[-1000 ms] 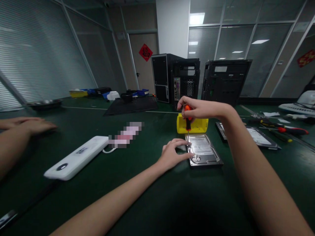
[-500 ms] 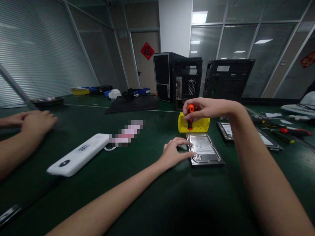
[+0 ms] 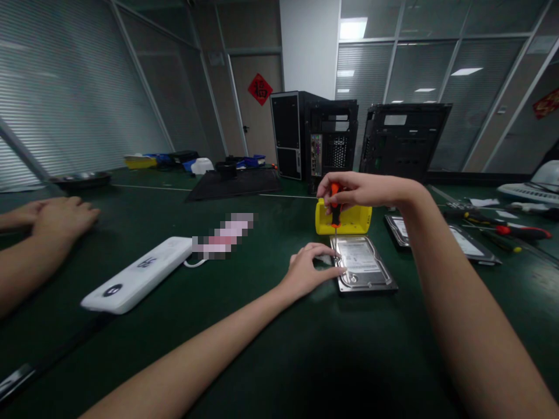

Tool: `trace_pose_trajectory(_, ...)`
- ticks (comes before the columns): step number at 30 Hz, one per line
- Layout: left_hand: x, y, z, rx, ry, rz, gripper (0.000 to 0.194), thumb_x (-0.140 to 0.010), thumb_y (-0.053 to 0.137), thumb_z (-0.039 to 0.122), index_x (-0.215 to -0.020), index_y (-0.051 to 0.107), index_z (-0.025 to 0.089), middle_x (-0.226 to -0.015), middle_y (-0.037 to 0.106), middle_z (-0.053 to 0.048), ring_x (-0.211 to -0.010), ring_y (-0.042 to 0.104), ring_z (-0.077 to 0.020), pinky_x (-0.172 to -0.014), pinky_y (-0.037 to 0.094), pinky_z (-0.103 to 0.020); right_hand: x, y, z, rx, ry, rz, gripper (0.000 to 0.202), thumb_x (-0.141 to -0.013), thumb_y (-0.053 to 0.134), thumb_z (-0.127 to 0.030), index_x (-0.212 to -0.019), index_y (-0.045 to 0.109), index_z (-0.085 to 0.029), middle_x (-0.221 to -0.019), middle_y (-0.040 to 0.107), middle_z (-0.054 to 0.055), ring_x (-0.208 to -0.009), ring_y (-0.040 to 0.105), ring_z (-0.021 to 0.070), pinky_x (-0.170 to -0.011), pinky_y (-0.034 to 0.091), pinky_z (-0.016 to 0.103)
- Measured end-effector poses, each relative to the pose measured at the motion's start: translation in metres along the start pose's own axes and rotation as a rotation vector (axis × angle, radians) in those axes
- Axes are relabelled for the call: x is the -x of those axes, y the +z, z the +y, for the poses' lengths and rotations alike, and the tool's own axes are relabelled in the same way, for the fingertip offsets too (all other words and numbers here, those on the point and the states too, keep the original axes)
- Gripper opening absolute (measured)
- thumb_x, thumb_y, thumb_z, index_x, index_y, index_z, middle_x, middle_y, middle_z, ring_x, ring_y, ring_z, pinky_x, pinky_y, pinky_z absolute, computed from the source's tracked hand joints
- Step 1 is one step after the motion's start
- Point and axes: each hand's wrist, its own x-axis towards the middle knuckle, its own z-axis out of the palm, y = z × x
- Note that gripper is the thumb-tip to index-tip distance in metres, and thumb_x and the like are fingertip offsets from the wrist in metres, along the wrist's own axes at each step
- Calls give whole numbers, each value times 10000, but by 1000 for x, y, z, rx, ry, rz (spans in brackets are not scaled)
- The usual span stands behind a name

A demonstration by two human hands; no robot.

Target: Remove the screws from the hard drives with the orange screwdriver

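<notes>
A silver hard drive (image 3: 362,265) lies label up on the dark green table. My left hand (image 3: 308,269) rests at its left edge, thumb and fingers curled round the shaft's lower end and touching the drive. My right hand (image 3: 345,189) is closed on the orange and black handle of a screwdriver (image 3: 336,212), which stands upright with its tip down at the drive's left side. Just behind the drive is a yellow open tray (image 3: 364,220), partly hidden by the right hand and the screwdriver.
More drives (image 3: 467,241) and several hand tools (image 3: 519,231) lie on the right. Black computer cases (image 3: 332,139) stand behind. A white power bank (image 3: 140,276) lies left, near another person's hands (image 3: 65,218). A black mat (image 3: 233,185) lies farther back.
The fingers of my right hand have shifted round the screwdriver handle, slightly to the left. My left hand and the drive hold the same position.
</notes>
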Motion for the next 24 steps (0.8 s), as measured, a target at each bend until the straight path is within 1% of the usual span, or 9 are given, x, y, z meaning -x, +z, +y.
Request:
trace_pose_trajectory(6, 0, 0, -1, 3, 5, -1, 427, -682, 613, 579, -985, 638, 279, -1128, 560, -16, -1110, 483, -248, -969, 329, -405, -2, 0, 0, 74, -51, 11, 210, -816, 480, -138, -1025, 500, -158, -1020, 592, 70, -903, 594, 138, -758, 510, 239)
trace_pose_trajectory(11, -1, 1, -2, -10, 21, 11, 419, -683, 609, 581, -974, 641, 281, -1109, 572, -12, -1097, 492, -246, -969, 328, -411, -3, 0, 1, 89, -77, 10, 200, -808, 493, -174, -1006, 516, -160, -997, 602, 65, -858, 604, 144, -718, 520, 245)
trace_pose_trajectory(15, -1, 2, 0, -11, 3, 5, 433, -680, 607, 585, -983, 639, 277, -1124, 570, -16, -1111, 487, -251, -982, 314, -414, -6, 0, 0, 160, -114, 74, 184, -780, 544, -242, -944, 566, -162, -985, 613, 50, -857, 597, 142, -693, 509, 230)
trace_pose_trajectory(20, -1, 1, 1, -11, -24, -4, 449, -679, 609, 583, -1002, 631, 272, -1148, 556, -25, -1128, 475, -258, -988, 307, -418, -10, 2, 1, 306, -49, 168, 275, -726, 608, -395, -840, 598, -145, -806, 632, 44, -704, 594, 130, -591, 473, 229)
trace_pose_trajectory(24, -2, 0, 1, -10, -24, -8, 465, -674, 601, 602, -1010, 622, 281, -1146, 549, -20, -1126, 471, -258, -980, 316, -426, -10, 3, 2, 303, 16, 178, 300, -750, 576, -433, -843, 585, -148, -781, 636, 52, -655, 595, 126, -541, 449, 219)
